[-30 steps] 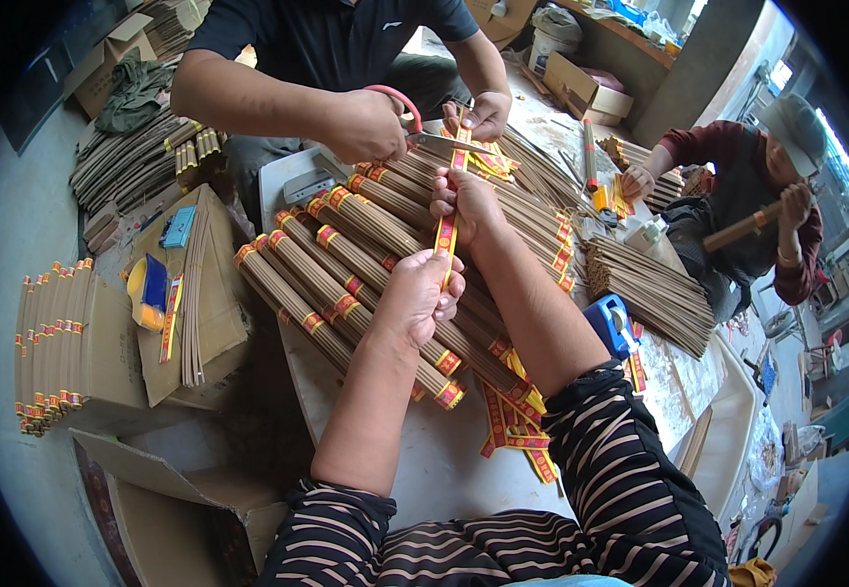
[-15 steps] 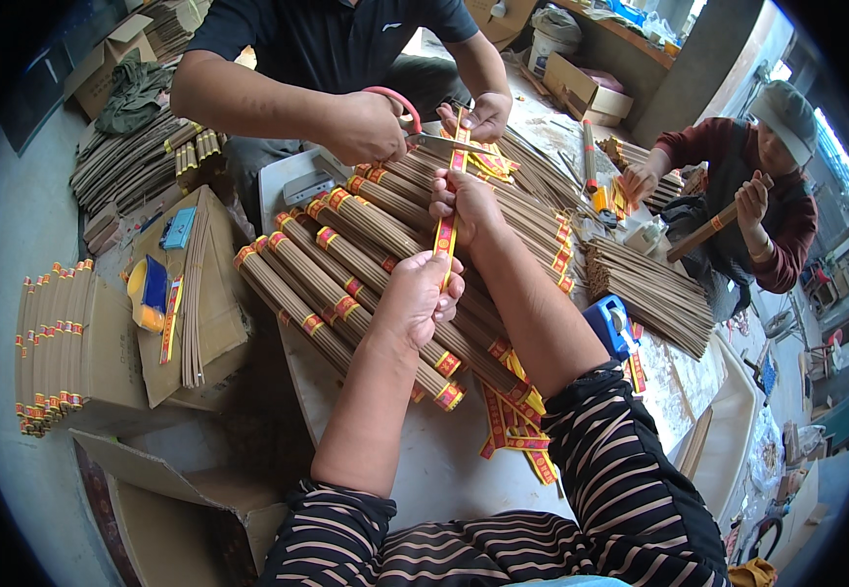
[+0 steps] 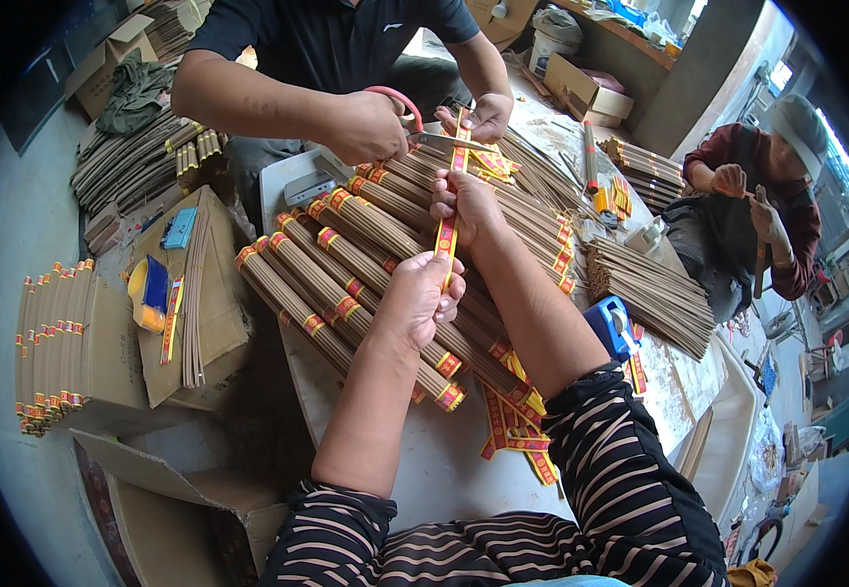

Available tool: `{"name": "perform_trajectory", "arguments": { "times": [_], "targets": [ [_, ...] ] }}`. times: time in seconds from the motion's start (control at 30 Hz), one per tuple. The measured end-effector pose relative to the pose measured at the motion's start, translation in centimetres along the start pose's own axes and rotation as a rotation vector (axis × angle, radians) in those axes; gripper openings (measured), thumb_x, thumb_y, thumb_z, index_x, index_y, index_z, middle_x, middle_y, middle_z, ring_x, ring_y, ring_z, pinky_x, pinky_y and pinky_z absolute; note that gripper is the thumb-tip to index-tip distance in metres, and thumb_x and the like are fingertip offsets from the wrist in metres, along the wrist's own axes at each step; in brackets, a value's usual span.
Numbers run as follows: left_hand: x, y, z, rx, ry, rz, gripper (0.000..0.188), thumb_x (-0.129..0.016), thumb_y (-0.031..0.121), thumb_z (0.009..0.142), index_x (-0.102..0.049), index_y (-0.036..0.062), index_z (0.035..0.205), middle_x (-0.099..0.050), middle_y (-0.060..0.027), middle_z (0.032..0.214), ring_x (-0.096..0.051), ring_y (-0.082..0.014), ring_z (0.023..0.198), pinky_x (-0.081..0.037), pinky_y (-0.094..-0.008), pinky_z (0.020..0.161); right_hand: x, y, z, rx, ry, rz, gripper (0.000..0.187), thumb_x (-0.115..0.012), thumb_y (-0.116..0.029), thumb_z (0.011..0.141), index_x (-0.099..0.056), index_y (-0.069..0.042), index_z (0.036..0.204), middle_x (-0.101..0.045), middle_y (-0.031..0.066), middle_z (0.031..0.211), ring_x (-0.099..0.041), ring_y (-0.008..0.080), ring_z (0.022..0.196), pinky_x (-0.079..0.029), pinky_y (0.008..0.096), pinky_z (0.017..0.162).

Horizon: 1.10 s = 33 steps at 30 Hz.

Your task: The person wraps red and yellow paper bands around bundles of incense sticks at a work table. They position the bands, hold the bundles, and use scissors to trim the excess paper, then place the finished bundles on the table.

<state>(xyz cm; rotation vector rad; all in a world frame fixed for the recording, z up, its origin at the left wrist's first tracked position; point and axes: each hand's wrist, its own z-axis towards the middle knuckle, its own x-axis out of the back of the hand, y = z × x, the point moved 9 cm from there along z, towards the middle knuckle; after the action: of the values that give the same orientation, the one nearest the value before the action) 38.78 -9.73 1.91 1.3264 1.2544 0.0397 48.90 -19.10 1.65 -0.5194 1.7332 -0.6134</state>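
Observation:
A red and yellow paper label strip (image 3: 447, 235) is stretched between my two hands. My left hand (image 3: 422, 296) pinches its lower end, and my right hand (image 3: 469, 207) grips it farther up. Across the table a person holds the strip's far end in one hand (image 3: 484, 119). That person's other hand (image 3: 374, 129) works red-handled scissors (image 3: 431, 140), whose blades lie across the strip just beyond my right hand. Beneath my hands lie several bundles of brown incense sticks (image 3: 332, 293) with red and yellow bands.
Loose label strips (image 3: 522, 440) and a blue tape dispenser (image 3: 608, 325) lie on the white table (image 3: 424, 460) by my right forearm. Loose sticks (image 3: 647, 295) are heaped at the right, near another seated person (image 3: 747, 196). Cardboard boxes (image 3: 165, 489) and stacked bundles (image 3: 53, 347) stand at the left.
My hands and the strip keep their place, and the scissors have hardly moved. The person at the right has drawn both hands back and turned the held bundle more upright.

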Motion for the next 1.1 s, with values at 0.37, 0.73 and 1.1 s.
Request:
{"name": "perform_trajectory", "arguments": {
  "times": [0.37, 0.73, 1.1],
  "targets": [
    [0.07, 0.00, 0.03, -0.001, 0.006, -0.005, 0.018, -0.040, 0.017, 0.090, -0.046, 0.0012, 0.084, -0.047, -0.0044, 0.058, -0.034, -0.0048, 0.038, -0.026, -0.0166, 0.033, 0.11, -0.01, 0.17, 0.000, 0.002, 0.000, 0.013, -0.033, -0.014, 0.089, -0.042, -0.004, 0.087, -0.043, 0.0027, 0.063, -0.031, 0.0070, 0.042, -0.028, 0.0207, 0.037],
    [0.14, -0.03, -0.08, 0.009, 0.023, -0.007, 0.017, -0.040, 0.016, 0.089, -0.046, 0.0011, 0.085, -0.047, -0.0041, 0.059, -0.032, -0.0050, 0.038, -0.025, -0.0170, 0.033, 0.04, 0.06, 0.01, -0.001, 0.008, 0.010, 0.011, -0.034, -0.012, 0.088, -0.041, -0.004, 0.086, -0.043, 0.0023, 0.062, -0.031, 0.0068, 0.042, -0.027, 0.0207, 0.037],
    [0.01, -0.10, 0.13, 0.009, 0.023, 0.010, 0.015, -0.042, 0.016, 0.088, -0.045, 0.0018, 0.085, -0.047, -0.0034, 0.058, -0.032, -0.0050, 0.037, -0.025, -0.0171, 0.033, 0.04, -0.20, -0.08, 0.012, 0.006, -0.016, 0.018, -0.033, -0.018, 0.091, -0.043, -0.006, 0.083, -0.042, -0.0010, 0.060, -0.030, 0.0050, 0.042, -0.027, 0.0191, 0.037]
  ]
}}
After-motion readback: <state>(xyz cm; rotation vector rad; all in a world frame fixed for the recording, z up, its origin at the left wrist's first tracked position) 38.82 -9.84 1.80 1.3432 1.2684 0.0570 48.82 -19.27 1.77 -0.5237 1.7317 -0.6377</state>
